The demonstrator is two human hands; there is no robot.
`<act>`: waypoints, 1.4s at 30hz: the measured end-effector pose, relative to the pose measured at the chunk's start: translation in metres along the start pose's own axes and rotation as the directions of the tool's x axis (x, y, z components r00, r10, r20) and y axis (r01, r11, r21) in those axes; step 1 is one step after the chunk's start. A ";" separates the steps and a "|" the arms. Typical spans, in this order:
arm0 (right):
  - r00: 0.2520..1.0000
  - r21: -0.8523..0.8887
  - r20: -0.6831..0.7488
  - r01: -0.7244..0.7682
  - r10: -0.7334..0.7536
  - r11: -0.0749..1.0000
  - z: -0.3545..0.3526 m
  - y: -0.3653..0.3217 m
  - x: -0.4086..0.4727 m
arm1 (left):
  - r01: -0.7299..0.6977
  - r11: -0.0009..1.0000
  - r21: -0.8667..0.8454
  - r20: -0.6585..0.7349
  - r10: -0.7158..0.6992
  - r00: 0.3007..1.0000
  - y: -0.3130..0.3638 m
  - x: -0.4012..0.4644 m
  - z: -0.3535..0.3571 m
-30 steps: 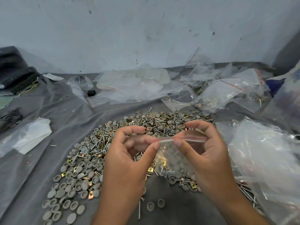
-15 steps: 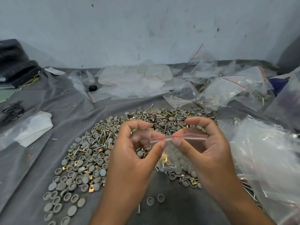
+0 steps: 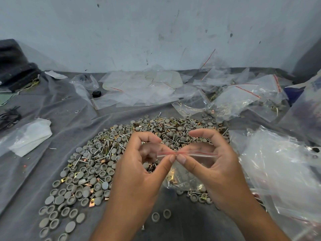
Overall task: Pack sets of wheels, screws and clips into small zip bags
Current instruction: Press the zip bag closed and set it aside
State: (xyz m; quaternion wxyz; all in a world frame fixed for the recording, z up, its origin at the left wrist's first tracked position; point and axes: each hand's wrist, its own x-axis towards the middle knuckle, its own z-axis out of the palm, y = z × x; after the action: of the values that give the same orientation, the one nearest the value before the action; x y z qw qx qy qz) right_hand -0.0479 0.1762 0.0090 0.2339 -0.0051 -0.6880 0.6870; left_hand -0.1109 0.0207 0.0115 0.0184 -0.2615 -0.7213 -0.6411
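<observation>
A grey cloth (image 3: 52, 105) covers the bench. Nearest, the left hand (image 3: 139, 171) and right hand (image 3: 213, 169) pinch a small zip bag (image 3: 187, 171) by its seal above the heaped wheels (image 3: 97, 164); empty bags (image 3: 142, 91) lie beyond.

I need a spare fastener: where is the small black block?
Head view, far left-centre: the small black block sits on the grey cloth beside a crumpled clear bag.

Left hand (image 3: 139, 171) and right hand (image 3: 213, 169) thumb-to-thumb, both pinching.
</observation>
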 end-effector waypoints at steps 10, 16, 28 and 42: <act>0.999 -0.012 0.014 -0.046 0.046 0.999 -0.016 -0.001 0.006 | 0.079 0.989 -0.121 -0.043 -0.085 0.995 0.004 0.002 -0.013; 1.000 0.015 -0.017 -0.024 0.024 1.000 -0.021 0.002 0.006 | 0.084 0.987 -0.140 -0.035 -0.090 0.995 -0.002 0.005 -0.020; 1.000 -0.070 0.007 0.022 -0.021 0.997 -0.009 0.006 0.002 | 0.021 1.000 0.002 0.018 -0.021 1.000 0.001 0.001 -0.011; 0.996 -0.139 0.020 0.087 -0.085 0.986 -0.004 0.009 -0.004 | -0.037 0.999 0.037 0.051 0.035 0.998 0.003 -0.002 -0.006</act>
State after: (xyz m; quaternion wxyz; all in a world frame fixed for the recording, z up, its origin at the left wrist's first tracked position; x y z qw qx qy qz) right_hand -0.0463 0.1788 -0.0012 0.2576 0.0131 -0.7356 0.6264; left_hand -0.1100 0.0149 0.0146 0.0168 -0.2904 -0.7288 -0.6199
